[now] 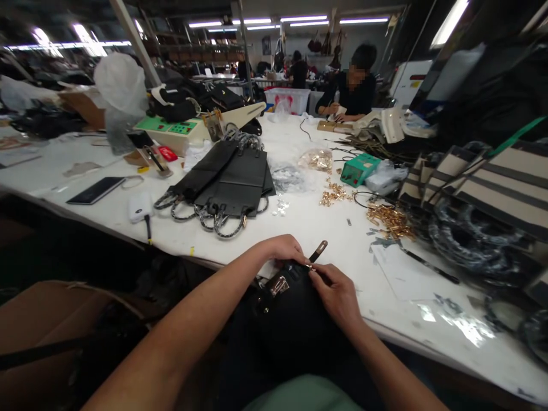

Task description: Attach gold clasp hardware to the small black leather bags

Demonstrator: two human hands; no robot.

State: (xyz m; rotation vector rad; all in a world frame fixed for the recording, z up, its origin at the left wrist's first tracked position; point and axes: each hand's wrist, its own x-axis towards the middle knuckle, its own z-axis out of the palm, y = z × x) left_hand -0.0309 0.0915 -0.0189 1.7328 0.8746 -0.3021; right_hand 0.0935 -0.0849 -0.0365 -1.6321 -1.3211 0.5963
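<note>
A black handbag [295,319] rests in my lap against the table's front edge, a shiny metal clasp [280,285] on its face. My left hand [286,249] is closed over the bag's upper edge, its fingertips partly hidden. From the other side, my right hand [339,291] pinches a small shiny metal fitting [310,267] at that edge, close to my left fingertips. Just beyond both hands, a short dark strap with a metal-framed tip [318,251] sticks up.
Black bag panels with wrapped handles [231,177] lie ahead. Gold hardware piles [389,221], a green box [359,169] and striped bags [505,182] stand right. A phone on a stand [149,153], tablet [96,190] and power bank [140,208] are left. A co-worker [351,91] sits opposite.
</note>
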